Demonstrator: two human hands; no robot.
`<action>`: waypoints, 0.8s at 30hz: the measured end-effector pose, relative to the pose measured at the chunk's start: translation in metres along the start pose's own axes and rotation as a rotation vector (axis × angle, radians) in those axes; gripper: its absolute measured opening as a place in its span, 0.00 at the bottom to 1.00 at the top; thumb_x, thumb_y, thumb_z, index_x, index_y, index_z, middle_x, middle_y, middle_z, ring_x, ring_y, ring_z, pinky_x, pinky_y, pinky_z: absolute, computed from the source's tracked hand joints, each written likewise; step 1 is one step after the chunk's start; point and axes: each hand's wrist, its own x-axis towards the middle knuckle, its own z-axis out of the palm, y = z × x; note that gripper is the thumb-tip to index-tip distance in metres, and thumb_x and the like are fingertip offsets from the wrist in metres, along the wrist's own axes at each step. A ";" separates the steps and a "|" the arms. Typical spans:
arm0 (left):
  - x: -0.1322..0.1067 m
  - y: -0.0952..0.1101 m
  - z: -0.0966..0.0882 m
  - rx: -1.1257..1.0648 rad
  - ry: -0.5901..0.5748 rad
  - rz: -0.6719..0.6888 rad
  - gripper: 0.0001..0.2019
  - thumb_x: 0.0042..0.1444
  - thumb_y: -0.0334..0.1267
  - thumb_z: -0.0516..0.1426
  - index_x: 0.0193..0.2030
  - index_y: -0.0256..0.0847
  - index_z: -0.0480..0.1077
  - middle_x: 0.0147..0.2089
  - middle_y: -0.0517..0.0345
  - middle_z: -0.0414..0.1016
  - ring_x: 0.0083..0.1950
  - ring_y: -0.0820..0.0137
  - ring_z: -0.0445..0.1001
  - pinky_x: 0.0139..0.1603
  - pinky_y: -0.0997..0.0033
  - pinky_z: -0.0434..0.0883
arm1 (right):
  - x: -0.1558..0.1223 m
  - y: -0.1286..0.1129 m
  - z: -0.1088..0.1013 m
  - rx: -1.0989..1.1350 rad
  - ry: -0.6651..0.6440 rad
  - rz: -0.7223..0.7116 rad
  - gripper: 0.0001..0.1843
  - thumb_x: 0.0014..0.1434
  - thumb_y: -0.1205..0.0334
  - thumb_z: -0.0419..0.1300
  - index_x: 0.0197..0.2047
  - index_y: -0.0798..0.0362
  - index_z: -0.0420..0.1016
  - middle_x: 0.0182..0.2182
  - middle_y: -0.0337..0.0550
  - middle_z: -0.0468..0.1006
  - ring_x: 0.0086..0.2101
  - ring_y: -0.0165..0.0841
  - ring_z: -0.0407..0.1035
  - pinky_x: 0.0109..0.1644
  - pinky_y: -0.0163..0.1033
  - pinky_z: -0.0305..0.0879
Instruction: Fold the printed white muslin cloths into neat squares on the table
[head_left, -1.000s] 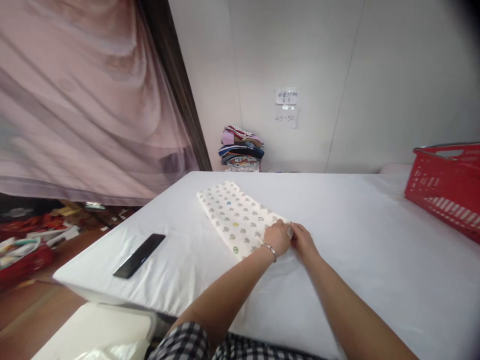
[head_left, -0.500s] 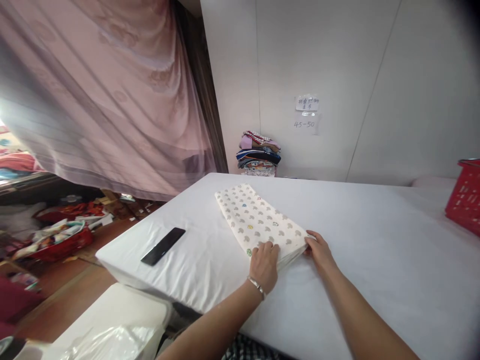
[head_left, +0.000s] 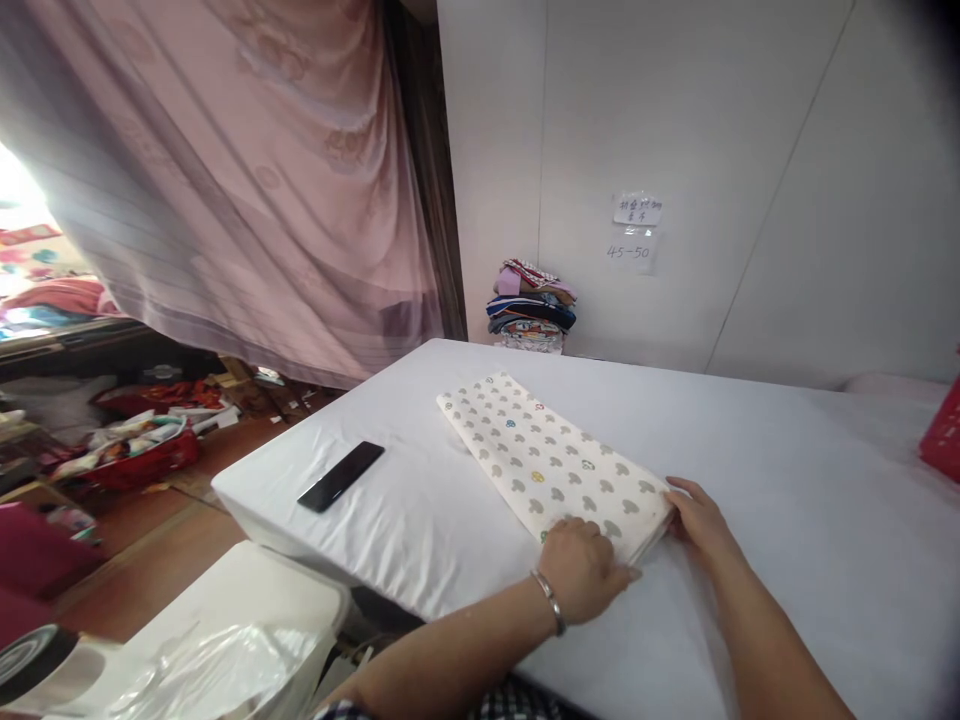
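Observation:
A folded white cloth (head_left: 551, 450) with a grey mushroom-like print and a few coloured motifs lies flat and slanted on the white-covered table (head_left: 750, 450). My left hand (head_left: 585, 572), with a bracelet (head_left: 550, 602) at the wrist, curls its fingers over the cloth's near edge, thumb out to the right. At the cloth's right corner, my right hand (head_left: 701, 522) is closed on the layered edge. Its fingertips are partly hidden by the cloth.
A black phone (head_left: 341, 477) lies to the left on the table. Stacked folded cloths (head_left: 532, 308) stand by the wall beyond the table. A red basket (head_left: 941, 435) is at the right edge. Clear plastic (head_left: 232, 665) lies on a white surface at lower left. A pink curtain (head_left: 300, 180) hangs behind.
The cloth's near end and both hands have shifted right and closer to me. My left thumb now sticks out to the right. The view has also turned slightly left.

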 end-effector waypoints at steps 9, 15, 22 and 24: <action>0.028 -0.085 0.001 0.092 -0.073 -0.204 0.33 0.57 0.58 0.41 0.63 0.39 0.53 0.67 0.47 0.47 0.67 0.57 0.42 0.64 0.49 0.43 | -0.004 -0.008 -0.005 -0.159 0.093 -0.058 0.25 0.40 0.60 0.57 0.46 0.51 0.69 0.17 0.35 0.68 0.18 0.31 0.63 0.21 0.35 0.60; 0.034 -0.089 0.000 -0.008 -0.156 -0.249 0.35 0.55 0.62 0.36 0.64 0.45 0.52 0.68 0.53 0.44 0.68 0.60 0.39 0.64 0.50 0.44 | 0.001 -0.008 -0.011 -0.208 0.116 -0.014 0.26 0.42 0.59 0.55 0.48 0.52 0.70 0.15 0.35 0.66 0.17 0.32 0.62 0.22 0.36 0.61; 0.062 -0.156 -0.019 0.147 -0.125 -0.445 0.38 0.53 0.63 0.36 0.64 0.41 0.50 0.69 0.51 0.40 0.69 0.58 0.35 0.65 0.48 0.35 | 0.002 -0.001 -0.011 -0.249 0.036 -0.094 0.32 0.41 0.52 0.60 0.52 0.49 0.66 0.25 0.38 0.71 0.23 0.33 0.67 0.24 0.35 0.63; 0.061 -0.167 -0.014 0.143 -0.149 -0.474 0.39 0.53 0.64 0.34 0.65 0.41 0.48 0.69 0.52 0.40 0.68 0.58 0.36 0.65 0.48 0.35 | 0.006 0.002 -0.015 -0.232 0.049 -0.120 0.32 0.40 0.52 0.61 0.52 0.49 0.66 0.26 0.39 0.71 0.24 0.33 0.68 0.26 0.36 0.63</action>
